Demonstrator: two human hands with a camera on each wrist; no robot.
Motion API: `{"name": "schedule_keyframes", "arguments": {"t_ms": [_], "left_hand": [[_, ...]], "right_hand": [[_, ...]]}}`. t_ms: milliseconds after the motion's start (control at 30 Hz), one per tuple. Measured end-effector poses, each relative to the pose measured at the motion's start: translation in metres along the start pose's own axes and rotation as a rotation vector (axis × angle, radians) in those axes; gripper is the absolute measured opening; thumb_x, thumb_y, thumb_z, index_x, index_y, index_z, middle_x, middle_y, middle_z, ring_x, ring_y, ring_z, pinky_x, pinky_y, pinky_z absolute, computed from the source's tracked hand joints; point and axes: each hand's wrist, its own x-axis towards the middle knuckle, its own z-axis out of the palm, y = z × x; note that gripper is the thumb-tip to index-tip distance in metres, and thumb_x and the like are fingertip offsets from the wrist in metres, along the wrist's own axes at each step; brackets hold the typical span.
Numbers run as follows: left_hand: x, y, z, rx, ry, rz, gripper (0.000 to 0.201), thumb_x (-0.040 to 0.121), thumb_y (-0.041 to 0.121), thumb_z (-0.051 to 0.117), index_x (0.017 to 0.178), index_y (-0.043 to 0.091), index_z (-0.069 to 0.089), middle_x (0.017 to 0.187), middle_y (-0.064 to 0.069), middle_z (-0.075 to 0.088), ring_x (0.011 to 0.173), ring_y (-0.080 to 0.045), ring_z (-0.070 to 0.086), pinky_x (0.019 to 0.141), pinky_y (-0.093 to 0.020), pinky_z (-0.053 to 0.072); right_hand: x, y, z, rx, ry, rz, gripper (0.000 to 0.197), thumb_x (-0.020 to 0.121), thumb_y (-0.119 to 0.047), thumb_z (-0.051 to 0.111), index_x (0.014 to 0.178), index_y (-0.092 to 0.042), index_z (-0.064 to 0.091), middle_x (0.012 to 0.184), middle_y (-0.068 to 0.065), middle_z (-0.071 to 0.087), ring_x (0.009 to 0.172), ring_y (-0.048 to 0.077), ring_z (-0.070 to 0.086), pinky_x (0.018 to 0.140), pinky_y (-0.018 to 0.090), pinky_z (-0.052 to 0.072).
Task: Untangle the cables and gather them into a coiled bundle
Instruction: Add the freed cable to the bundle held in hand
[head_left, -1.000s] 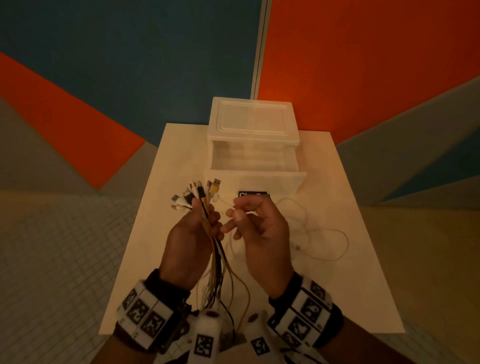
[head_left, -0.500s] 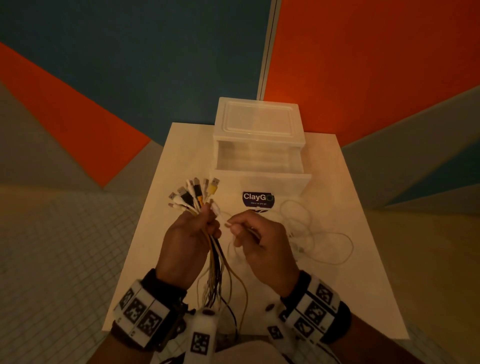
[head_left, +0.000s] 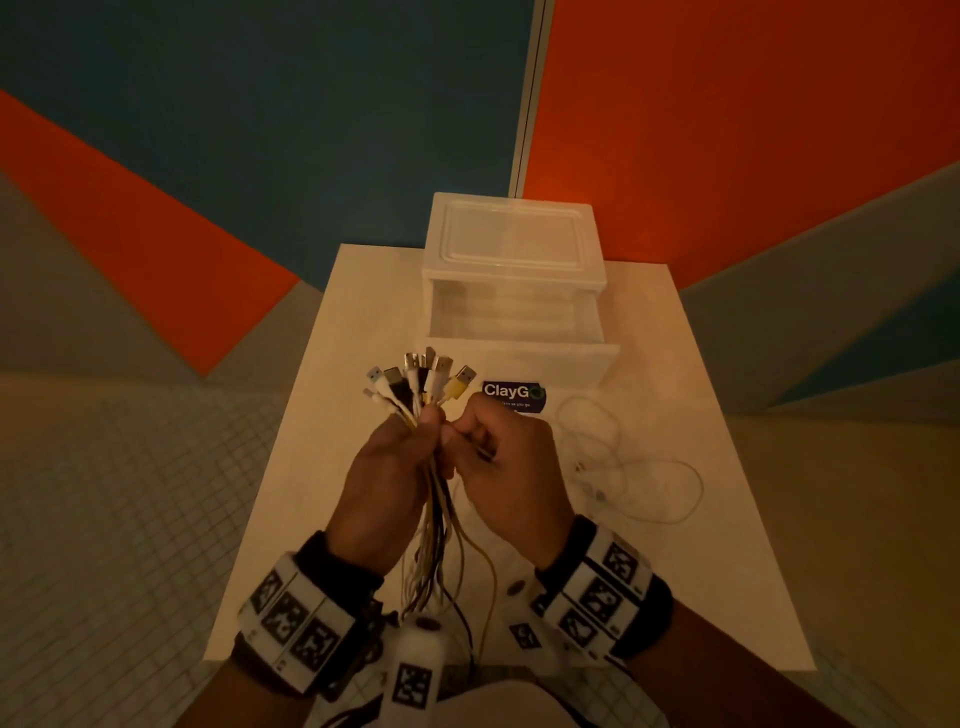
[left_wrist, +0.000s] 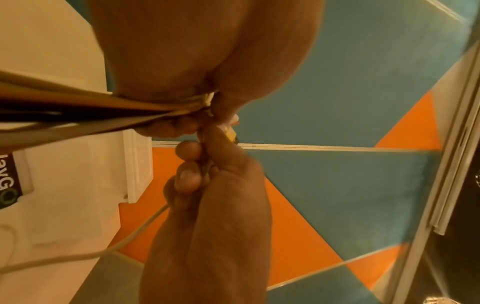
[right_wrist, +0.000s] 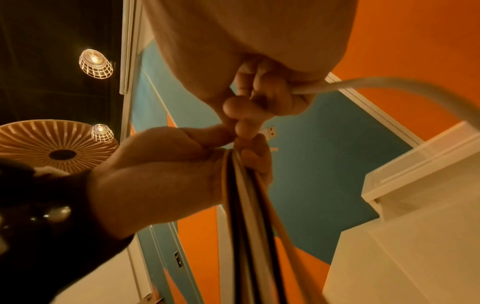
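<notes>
Left hand (head_left: 387, 470) is clenched round the bundle (head_left: 434, 525), plugs (head_left: 415, 379) fanning out above the fist and the cords hanging down between the wrists. Right hand (head_left: 511, 467) sits knuckle to knuckle with it, fingers curled on a white cable (right_wrist: 363, 83), its end seemingly pinched at the fingertips. That cable trails off to loose loops (head_left: 644, 478) on the table (head_left: 717, 571), right of the open drawer box (head_left: 514, 291).
</notes>
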Motion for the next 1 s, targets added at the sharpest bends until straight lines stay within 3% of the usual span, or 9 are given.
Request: {"name": "schedule_keyframes", "arguments": {"t_ms": [167, 267, 333, 467, 567, 633, 700, 867, 1000], "left_hand": [[0.008, 0.005, -0.008, -0.1, 0.064, 0.072, 0.009, 0.093, 0.015, 0.056, 0.086, 0.009, 0.06, 0.083, -0.007, 0.067, 0.085, -0.025, 0.067, 0.08, -0.038, 0.051], [0.015, 0.023, -0.042, -0.367, -0.088, 0.084, 0.022, 0.072, 0.017, 0.073, 0.085, 0.016, 0.055, 0.074, 0.002, 0.056, 0.068, -0.015, 0.059, 0.078, -0.035, 0.054], [0.015, 0.042, -0.066, -0.553, -0.251, 0.073, 0.005, 0.092, 0.014, 0.054, 0.091, 0.015, 0.05, 0.073, 0.002, 0.048, 0.062, -0.012, 0.048, 0.071, -0.029, 0.048], [0.011, 0.069, -0.098, -0.731, -0.341, 0.043, 0.034, 0.108, 0.022, 0.014, 0.106, 0.005, 0.043, 0.082, -0.011, 0.045, 0.072, -0.025, 0.044, 0.076, -0.038, 0.037], [0.007, 0.068, -0.08, -0.551, -0.332, 0.016, 0.011, 0.099, 0.011, 0.038, 0.098, 0.006, 0.048, 0.076, -0.005, 0.047, 0.063, -0.017, 0.046, 0.064, -0.03, 0.04], [0.001, 0.05, -0.055, -0.237, -0.145, 0.019, 0.013, 0.078, 0.009, 0.059, 0.087, 0.011, 0.05, 0.069, -0.002, 0.048, 0.049, -0.008, 0.039, 0.049, -0.021, 0.037], [-0.004, 0.029, -0.027, 0.002, -0.038, 0.061, 0.009, 0.09, 0.008, 0.052, 0.082, 0.009, 0.049, 0.071, -0.011, 0.057, 0.044, -0.008, 0.036, 0.047, -0.023, 0.035], [-0.008, 0.013, 0.0, 0.064, 0.0, 0.108, 0.026, 0.1, 0.013, 0.045, 0.076, 0.007, 0.052, 0.069, -0.009, 0.058, 0.048, -0.011, 0.044, 0.056, -0.031, 0.037], [-0.002, 0.048, -0.027, -0.206, -0.142, 0.187, 0.025, 0.069, 0.013, 0.071, 0.081, 0.015, 0.049, 0.068, 0.005, 0.053, 0.051, -0.005, 0.035, 0.055, -0.021, 0.031]], "right_hand": [[-0.006, 0.025, -0.015, 0.156, -0.28, 0.057, 0.02, 0.101, -0.019, 0.046, 0.083, -0.017, 0.054, 0.064, -0.015, 0.053, 0.058, 0.001, 0.045, 0.058, 0.016, 0.033], [-0.028, 0.078, -0.025, 0.14, -0.435, 0.216, 0.027, 0.102, -0.026, 0.039, 0.08, -0.021, 0.054, 0.069, -0.018, 0.052, 0.063, -0.002, 0.042, 0.064, 0.015, 0.034], [-0.041, 0.131, -0.036, 0.035, -0.473, 0.353, 0.03, 0.1, -0.025, 0.039, 0.074, -0.029, 0.053, 0.07, -0.012, 0.051, 0.065, 0.003, 0.043, 0.066, 0.022, 0.038], [-0.043, 0.194, -0.051, -0.059, -0.399, 0.533, 0.029, 0.096, -0.028, 0.044, 0.069, -0.025, 0.051, 0.071, -0.006, 0.054, 0.068, 0.009, 0.049, 0.073, 0.035, 0.045], [-0.021, 0.157, -0.037, -0.047, -0.222, 0.422, 0.029, 0.1, -0.025, 0.045, 0.071, -0.022, 0.05, 0.066, -0.012, 0.054, 0.062, 0.002, 0.049, 0.068, 0.024, 0.041], [-0.004, 0.104, -0.027, -0.024, -0.081, 0.234, 0.028, 0.098, -0.031, 0.047, 0.074, -0.019, 0.053, 0.065, -0.012, 0.055, 0.059, 0.002, 0.047, 0.061, 0.02, 0.038], [0.004, 0.055, -0.02, -0.042, 0.002, 0.061, 0.031, 0.096, -0.035, 0.046, 0.077, -0.012, 0.056, 0.065, -0.004, 0.056, 0.059, 0.008, 0.048, 0.058, 0.025, 0.038], [-0.015, 0.001, -0.001, 0.002, -0.142, -0.12, 0.021, 0.1, -0.022, 0.045, 0.085, -0.015, 0.057, 0.077, -0.015, 0.053, 0.067, 0.004, 0.052, 0.062, 0.021, 0.042], [-0.039, 0.068, -0.002, 0.014, -0.291, 0.072, 0.024, 0.101, -0.022, 0.039, 0.08, -0.014, 0.05, 0.073, -0.012, 0.05, 0.067, -0.004, 0.045, 0.066, 0.016, 0.037]]}}
